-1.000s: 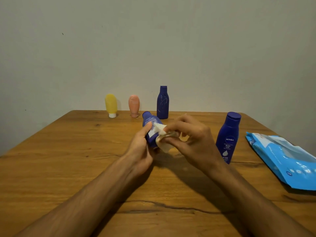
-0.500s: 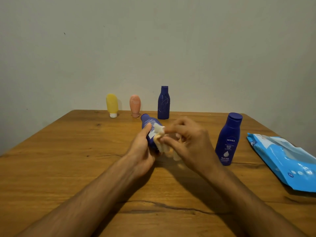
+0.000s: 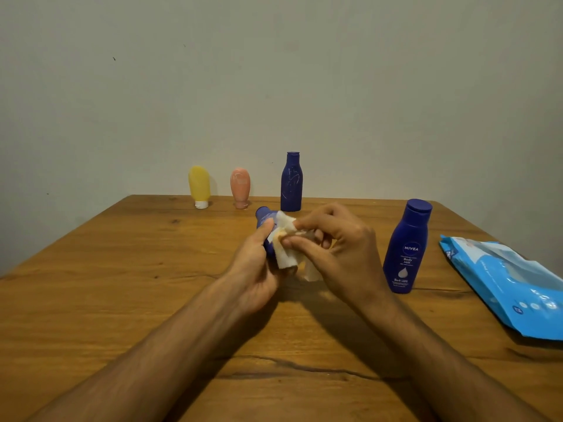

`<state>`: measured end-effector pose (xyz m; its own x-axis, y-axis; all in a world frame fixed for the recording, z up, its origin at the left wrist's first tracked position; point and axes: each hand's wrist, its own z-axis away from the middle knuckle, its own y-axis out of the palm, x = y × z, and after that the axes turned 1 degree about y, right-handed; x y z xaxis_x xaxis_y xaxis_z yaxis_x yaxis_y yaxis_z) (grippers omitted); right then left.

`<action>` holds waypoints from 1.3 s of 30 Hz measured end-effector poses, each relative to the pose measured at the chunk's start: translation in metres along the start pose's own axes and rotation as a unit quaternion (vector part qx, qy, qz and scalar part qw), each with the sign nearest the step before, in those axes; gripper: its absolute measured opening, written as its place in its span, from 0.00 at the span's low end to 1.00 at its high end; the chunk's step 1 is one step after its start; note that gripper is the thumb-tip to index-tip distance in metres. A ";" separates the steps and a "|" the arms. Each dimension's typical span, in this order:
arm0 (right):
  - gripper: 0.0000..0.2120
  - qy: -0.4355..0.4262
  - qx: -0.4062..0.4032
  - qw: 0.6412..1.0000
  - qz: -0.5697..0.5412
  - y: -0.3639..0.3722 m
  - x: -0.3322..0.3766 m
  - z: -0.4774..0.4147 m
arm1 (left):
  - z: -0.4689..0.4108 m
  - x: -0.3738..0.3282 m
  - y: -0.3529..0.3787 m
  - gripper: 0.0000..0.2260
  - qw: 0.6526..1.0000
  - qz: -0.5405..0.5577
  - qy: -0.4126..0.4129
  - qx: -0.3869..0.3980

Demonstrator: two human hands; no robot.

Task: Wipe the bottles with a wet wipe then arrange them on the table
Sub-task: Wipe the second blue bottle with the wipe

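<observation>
Head view: wiping 1 bottle [image 3: 263,215].
Left hand [image 3: 254,271] grips its middle, likely slippery; right hand [image 3: 345,254] pinches the soft wipe [image 3: 285,228].

**Camera arrangement.** One head-worn wide-angle view, set above the near side of the worktop [image 3: 106,300], faces forward and down toward a plain wall [image 3: 274,71]. Both forearms enter from the bottom edge. The left hand [image 3: 256,269], gripping a blue bottle [image 3: 264,215], and the right hand [image 3: 341,254], pinching a wet wipe [image 3: 285,226], lie centre-frame, close to the lens. The worktop's far edge crosses at mid-height. Its right side, bearing a wipes pack [image 3: 502,284], runs out of frame.
</observation>
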<state>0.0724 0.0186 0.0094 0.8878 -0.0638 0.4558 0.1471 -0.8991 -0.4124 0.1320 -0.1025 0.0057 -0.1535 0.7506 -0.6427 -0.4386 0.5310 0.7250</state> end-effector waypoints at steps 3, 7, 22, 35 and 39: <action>0.10 0.047 -0.058 0.997 -0.011 -0.003 -0.001 -0.002 | 0.000 0.000 0.000 0.18 0.997 -0.070 0.023 0.004; 0.09 0.074 -0.124 0.989 -0.020 -0.006 0.004 -0.003 | -0.004 0.002 -0.003 0.21 0.995 -0.099 0.027 -0.018; 0.11 -0.060 0.029 0.995 0.080 0.003 0.000 0.004 | -0.001 -0.001 0.000 0.20 0.997 0.070 -0.013 0.010; 0.09 0.055 0.026 0.998 -0.017 -0.006 -0.005 0.000 | 0.003 -0.005 -0.007 0.15 0.959 -0.242 0.111 0.094; 0.09 0.167 -0.009 0.977 -0.132 -0.016 -0.008 -0.006 | 0.007 -0.004 -0.003 0.13 0.932 -0.306 0.108 0.162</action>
<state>0.0598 0.0308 0.0173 0.6281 0.0361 0.7773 0.3411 -0.9106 -0.2333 0.1405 -0.1046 0.0080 -0.1528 0.1899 -0.9698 -0.2167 0.9511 0.2203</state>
